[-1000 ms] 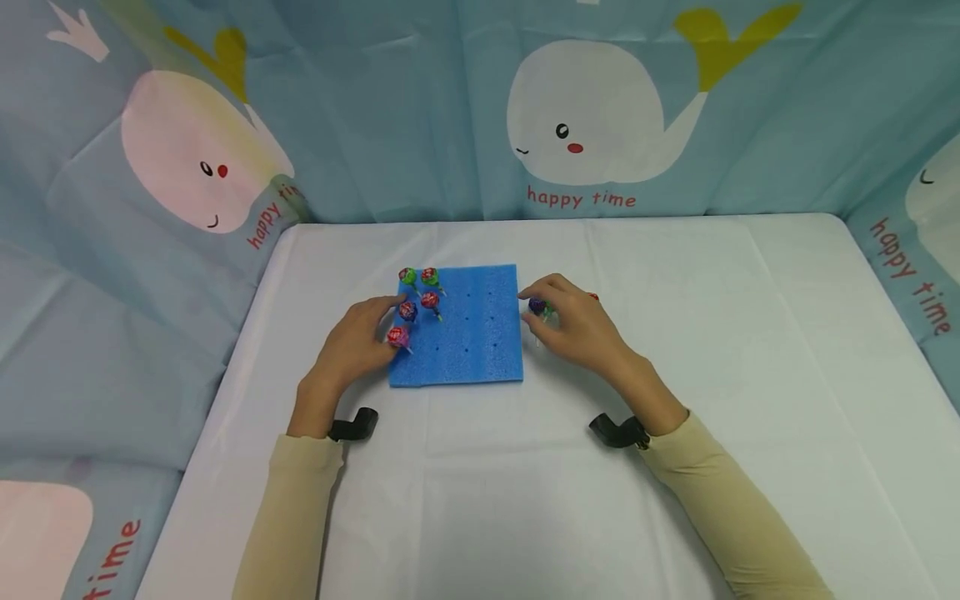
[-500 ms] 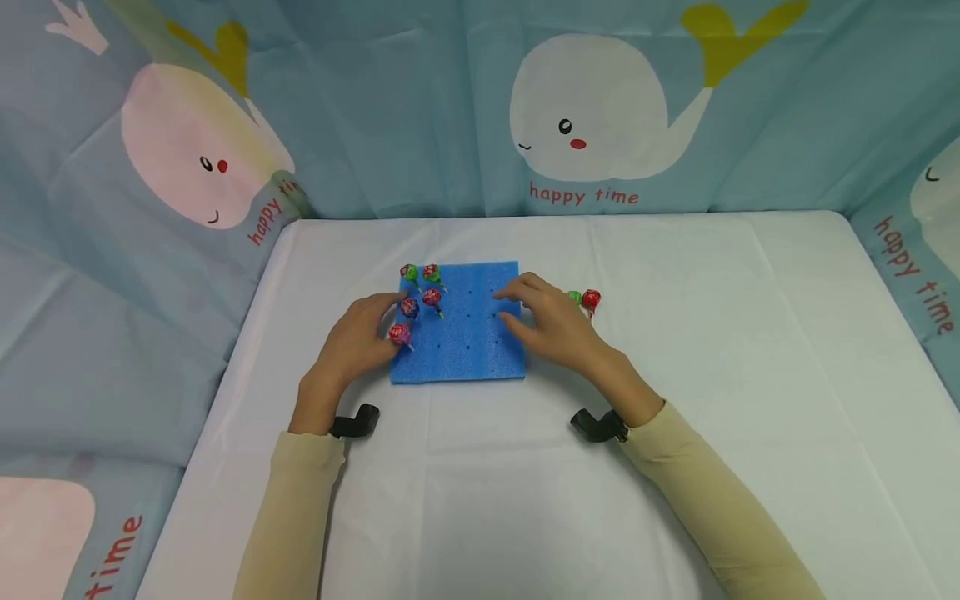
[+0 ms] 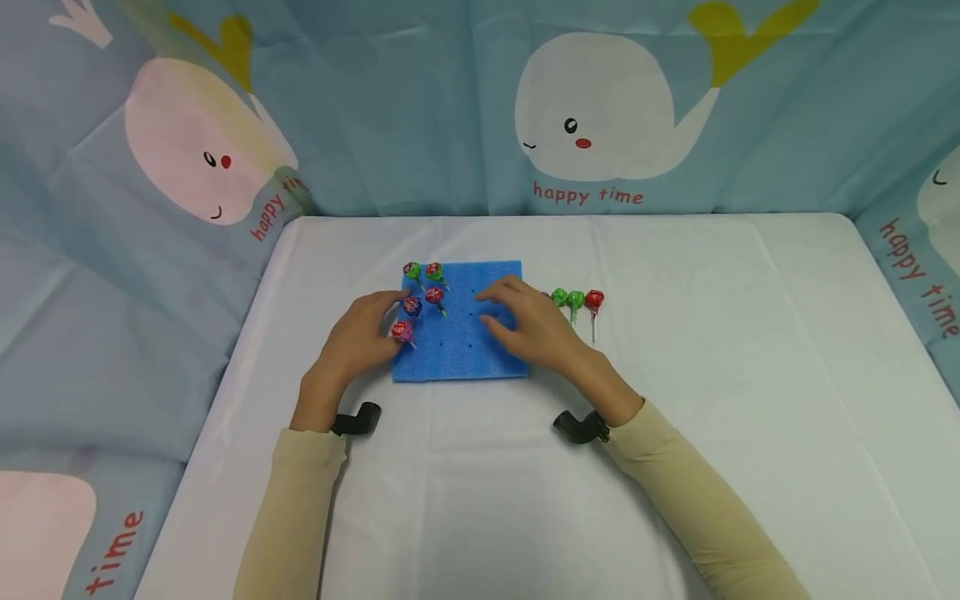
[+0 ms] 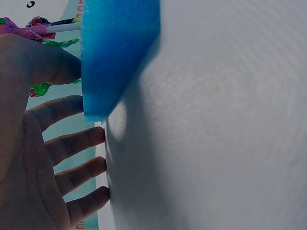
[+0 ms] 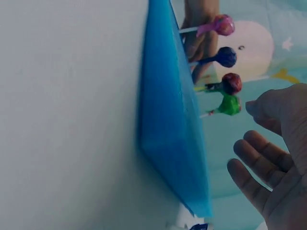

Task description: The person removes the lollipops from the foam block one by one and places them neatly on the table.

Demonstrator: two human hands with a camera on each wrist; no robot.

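Observation:
A blue foam board [image 3: 450, 362] with small holes lies on the table. Lollipops stand in its left side: a pink one [image 3: 401, 332], a dark blue one [image 3: 412, 306], a red one [image 3: 435, 295] and two green-and-red ones [image 3: 434, 271] at the back. My left hand [image 3: 360, 333] rests at the board's left edge, its thumb [image 4: 62, 67] touching the foam and its other fingers spread. My right hand [image 3: 536, 329] hovers over the board's right half, fingers parted. Nothing shows between them in the right wrist view.
Right of the board, a row of lollipops lies on the white table [image 3: 712, 333]: green ones [image 3: 575, 298], a red one [image 3: 595, 298] and a dark purple one [image 5: 199, 226] largely hidden by my right hand in the head view. A whale-print curtain [image 3: 420, 108] hangs behind.
My right hand has moved left from the lollipops beside the board to above the board, uncovering the green and red ones. The left hand has stayed at the board's edge.

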